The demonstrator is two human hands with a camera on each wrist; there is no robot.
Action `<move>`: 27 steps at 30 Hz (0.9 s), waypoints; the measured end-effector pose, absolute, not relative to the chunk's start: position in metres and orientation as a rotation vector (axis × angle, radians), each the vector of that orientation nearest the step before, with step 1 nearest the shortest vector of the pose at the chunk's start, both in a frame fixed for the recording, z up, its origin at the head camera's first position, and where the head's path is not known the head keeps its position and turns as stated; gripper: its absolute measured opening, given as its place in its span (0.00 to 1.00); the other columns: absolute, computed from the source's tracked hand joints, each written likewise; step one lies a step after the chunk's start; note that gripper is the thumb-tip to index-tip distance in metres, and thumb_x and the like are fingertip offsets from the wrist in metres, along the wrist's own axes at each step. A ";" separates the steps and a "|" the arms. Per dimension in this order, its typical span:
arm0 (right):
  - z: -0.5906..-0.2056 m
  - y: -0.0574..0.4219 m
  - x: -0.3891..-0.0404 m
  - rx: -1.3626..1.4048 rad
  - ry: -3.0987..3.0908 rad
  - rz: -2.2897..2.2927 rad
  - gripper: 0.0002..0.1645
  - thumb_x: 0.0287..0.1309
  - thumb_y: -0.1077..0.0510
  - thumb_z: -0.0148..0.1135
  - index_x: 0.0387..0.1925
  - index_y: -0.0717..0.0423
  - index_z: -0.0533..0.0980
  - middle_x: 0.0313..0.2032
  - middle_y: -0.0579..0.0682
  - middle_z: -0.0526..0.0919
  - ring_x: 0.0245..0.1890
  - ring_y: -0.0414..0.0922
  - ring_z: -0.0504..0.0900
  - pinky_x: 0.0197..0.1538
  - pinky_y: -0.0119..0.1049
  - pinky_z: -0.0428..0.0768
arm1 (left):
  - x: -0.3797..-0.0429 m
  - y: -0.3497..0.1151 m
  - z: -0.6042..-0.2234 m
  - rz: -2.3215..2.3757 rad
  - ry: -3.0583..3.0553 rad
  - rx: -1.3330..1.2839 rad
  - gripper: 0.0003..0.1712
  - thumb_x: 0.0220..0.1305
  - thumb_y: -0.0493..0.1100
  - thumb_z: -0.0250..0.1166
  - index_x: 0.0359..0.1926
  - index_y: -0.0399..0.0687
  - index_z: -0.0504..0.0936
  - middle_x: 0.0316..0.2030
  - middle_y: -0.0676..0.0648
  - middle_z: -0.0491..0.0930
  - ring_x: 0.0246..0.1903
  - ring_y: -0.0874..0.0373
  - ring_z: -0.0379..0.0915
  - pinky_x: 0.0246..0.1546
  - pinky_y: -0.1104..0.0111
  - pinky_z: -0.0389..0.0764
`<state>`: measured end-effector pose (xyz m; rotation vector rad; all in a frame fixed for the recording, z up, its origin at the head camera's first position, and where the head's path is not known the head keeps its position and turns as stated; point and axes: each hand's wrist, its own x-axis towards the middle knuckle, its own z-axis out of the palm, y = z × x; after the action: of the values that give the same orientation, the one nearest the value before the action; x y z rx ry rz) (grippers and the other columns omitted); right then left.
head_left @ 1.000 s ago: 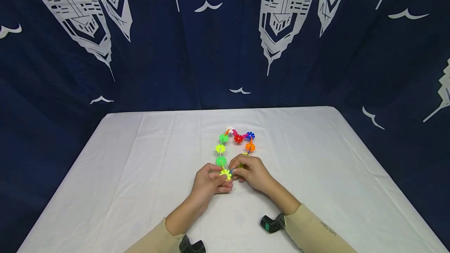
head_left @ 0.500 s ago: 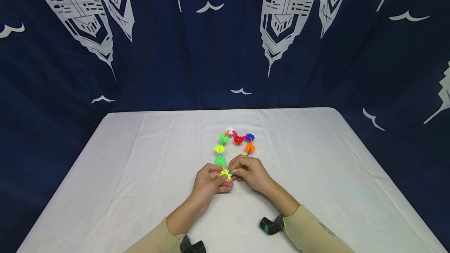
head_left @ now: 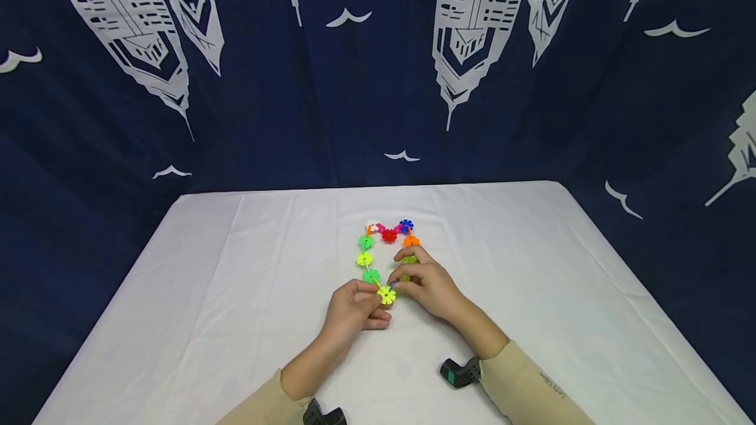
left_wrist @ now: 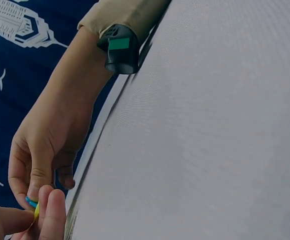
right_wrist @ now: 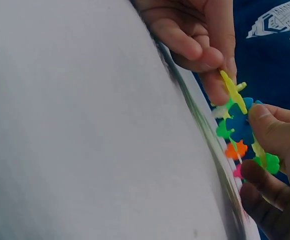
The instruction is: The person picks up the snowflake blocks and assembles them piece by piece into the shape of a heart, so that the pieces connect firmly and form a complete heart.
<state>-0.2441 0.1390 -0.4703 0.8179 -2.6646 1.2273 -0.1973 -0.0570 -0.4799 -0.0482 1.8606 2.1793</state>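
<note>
My left hand [head_left: 353, 310] pinches a yellow snowflake disc [head_left: 386, 295] between thumb and fingers. Facing it, my right hand [head_left: 434, 288] pinches a blue snowflake disc [right_wrist: 240, 123], which meets the yellow one's edge in the right wrist view. Both belong to a loop of linked notched plastic discs above the white cloth. Up the loop's left side run a green disc [head_left: 371, 276], a yellow disc and another green one; white, pink, red and dark blue discs cross the top. An orange disc [head_left: 411, 241] comes down the right side, where my right fingers partly cover yellow-green discs.
A white cloth [head_left: 236, 281] covers the table, with its far edge beyond the loop. Behind hangs a dark blue curtain [head_left: 331, 103] with white building prints. Black wrist devices [head_left: 461, 372] sit at both sleeve cuffs.
The far part of the loop has shifted left, while the pinched yellow disc has moved slightly right. My right index finger has lifted, showing more of the yellow-green discs.
</note>
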 end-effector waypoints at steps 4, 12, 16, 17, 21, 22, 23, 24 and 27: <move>-0.472 0.144 -0.248 0.884 -2.654 1.255 0.07 0.56 0.60 0.72 0.35 0.43 0.87 0.57 0.51 0.75 0.37 0.38 0.78 0.42 0.28 0.80 | -0.199 -0.060 -0.479 2.108 1.921 0.001 0.13 0.69 0.33 0.59 0.50 0.28 0.72 0.38 0.34 0.87 0.24 0.60 0.84 0.33 0.62 0.89; -0.471 0.146 -0.250 0.727 -2.690 1.256 0.13 0.61 0.57 0.69 0.47 0.47 0.81 0.52 0.47 0.77 0.38 0.39 0.79 0.41 0.28 0.81 | -0.210 -0.084 -0.470 1.693 2.391 0.123 0.08 0.68 0.41 0.63 0.36 0.39 0.80 0.23 0.47 0.87 0.14 0.61 0.77 0.15 0.69 0.80; -0.468 0.144 -0.250 0.606 -2.737 1.215 0.19 0.61 0.54 0.70 0.53 0.47 0.78 0.49 0.46 0.78 0.39 0.39 0.79 0.42 0.30 0.79 | -0.216 -0.092 -0.465 1.506 2.642 0.143 0.05 0.65 0.43 0.66 0.35 0.47 0.83 0.21 0.53 0.84 0.15 0.62 0.74 0.16 0.72 0.72; -0.468 0.144 -0.251 0.600 -2.750 1.206 0.20 0.61 0.53 0.70 0.54 0.47 0.78 0.49 0.45 0.78 0.40 0.40 0.79 0.43 0.31 0.79 | -0.218 -0.093 -0.464 1.473 2.704 0.136 0.04 0.64 0.43 0.67 0.36 0.49 0.83 0.23 0.55 0.83 0.18 0.63 0.74 0.18 0.72 0.71; -0.467 0.143 -0.250 0.608 -2.783 1.173 0.21 0.59 0.54 0.70 0.54 0.48 0.78 0.50 0.45 0.79 0.45 0.42 0.80 0.46 0.33 0.79 | -0.221 -0.094 -0.467 1.396 2.915 0.177 0.12 0.60 0.43 0.72 0.46 0.50 0.85 0.36 0.52 0.84 0.37 0.58 0.77 0.38 0.66 0.76; -0.467 0.144 -0.250 0.611 -2.782 1.167 0.21 0.59 0.55 0.70 0.54 0.48 0.79 0.50 0.45 0.79 0.46 0.43 0.80 0.46 0.34 0.79 | -0.222 -0.094 -0.468 1.404 2.923 0.188 0.14 0.60 0.42 0.72 0.48 0.50 0.84 0.39 0.52 0.85 0.41 0.56 0.76 0.43 0.63 0.76; -0.468 0.144 -0.250 0.611 -2.781 1.156 0.20 0.59 0.55 0.71 0.54 0.49 0.79 0.50 0.45 0.79 0.46 0.43 0.79 0.46 0.33 0.78 | -0.222 -0.094 -0.470 1.412 2.921 0.197 0.15 0.60 0.42 0.72 0.49 0.49 0.85 0.41 0.51 0.86 0.45 0.54 0.76 0.47 0.61 0.76; -0.469 0.144 -0.250 0.608 -2.780 1.145 0.20 0.59 0.56 0.71 0.54 0.49 0.79 0.51 0.46 0.79 0.46 0.43 0.79 0.45 0.33 0.78 | -0.221 -0.093 -0.471 1.428 2.907 0.206 0.15 0.61 0.41 0.71 0.50 0.49 0.85 0.43 0.51 0.86 0.48 0.53 0.76 0.51 0.57 0.75; -0.472 0.146 -0.248 0.602 -2.779 1.122 0.20 0.59 0.57 0.70 0.53 0.49 0.80 0.52 0.45 0.79 0.46 0.42 0.79 0.44 0.31 0.77 | -0.220 -0.093 -0.474 1.453 2.841 0.197 0.14 0.63 0.41 0.69 0.50 0.51 0.85 0.43 0.52 0.87 0.53 0.50 0.76 0.57 0.50 0.74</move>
<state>-0.2481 0.1458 -0.4720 0.6021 -2.7791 1.1223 -0.2196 -0.0927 -0.4744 0.1970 2.8408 1.4529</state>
